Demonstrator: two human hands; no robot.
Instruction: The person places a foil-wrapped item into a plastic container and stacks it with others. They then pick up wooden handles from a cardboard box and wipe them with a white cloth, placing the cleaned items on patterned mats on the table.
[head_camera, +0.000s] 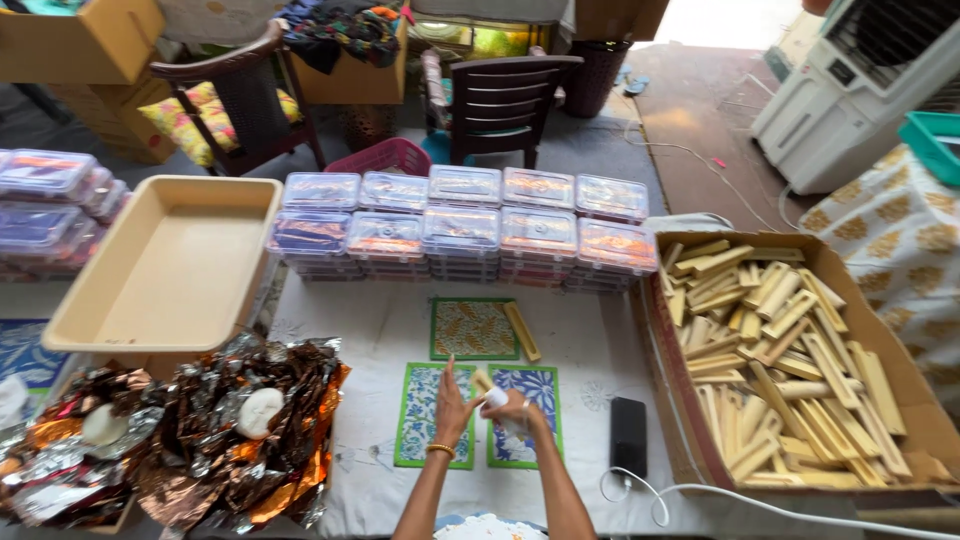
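Near the tabletop's front edge, the right hand (508, 405) pinches a small white tube (495, 397) against a light, stiff wooden stick (482, 381), best gripped mid-length, the left hand (451, 408) flat-fingered beside it; the cardboard box (668, 400) holds similar sticks, the beige tray (70, 322) nothing.

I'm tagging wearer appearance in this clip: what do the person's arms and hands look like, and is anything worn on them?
Both forearms are bare, with no sleeves or gloves in view. The left hand has a thin gold-coloured bangle at the wrist. The right hand shows no bangle or watch; rings are too small to tell.
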